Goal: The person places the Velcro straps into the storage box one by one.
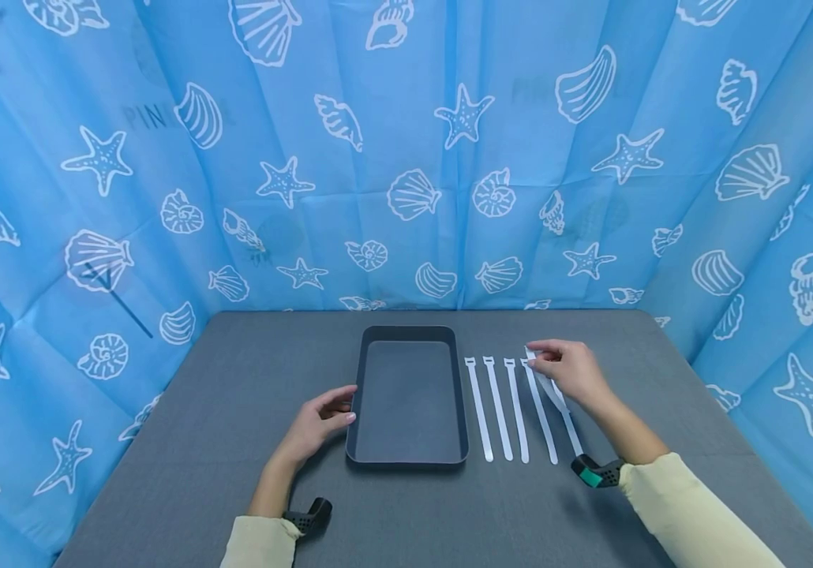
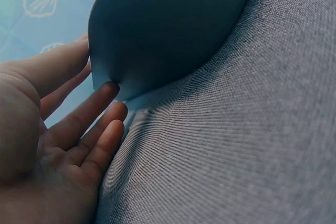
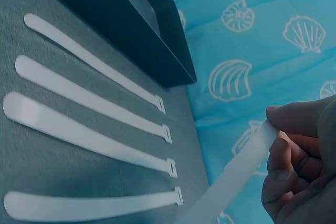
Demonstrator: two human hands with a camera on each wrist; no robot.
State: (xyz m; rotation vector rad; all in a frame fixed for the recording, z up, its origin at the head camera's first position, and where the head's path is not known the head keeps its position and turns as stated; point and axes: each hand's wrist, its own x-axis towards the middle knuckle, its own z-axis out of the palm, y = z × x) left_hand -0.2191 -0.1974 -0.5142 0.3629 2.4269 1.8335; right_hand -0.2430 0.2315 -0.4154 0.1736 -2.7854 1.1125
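A dark, shallow tray (image 1: 408, 402) lies on the gray desk (image 1: 222, 371), about midway between its left and right edges and close to its far edge. The left hand (image 1: 316, 422) rests its fingertips against the tray's left wall without wrapping round it, fingers loosely extended. The right hand (image 1: 568, 369) pinches the end of a pale strap (image 3: 231, 169) between thumb and fingers, holding that end raised above the desk toward the far right corner. Between the tray and this hand, 4 white straps (image 1: 498, 410) lie apart in a row, each with a slotted end toward the desk's far edge and a rounded end toward its near edge. Another pale length runs below the right hand; whether it belongs to the held strap or is a separate piece, I cannot tell. The person has pale yellow sleeves (image 1: 691, 505) and a black device (image 1: 314, 514) on each wrist. Beyond the far edge hangs a blue curtain (image 1: 378, 126) printed with white shells and starfish.
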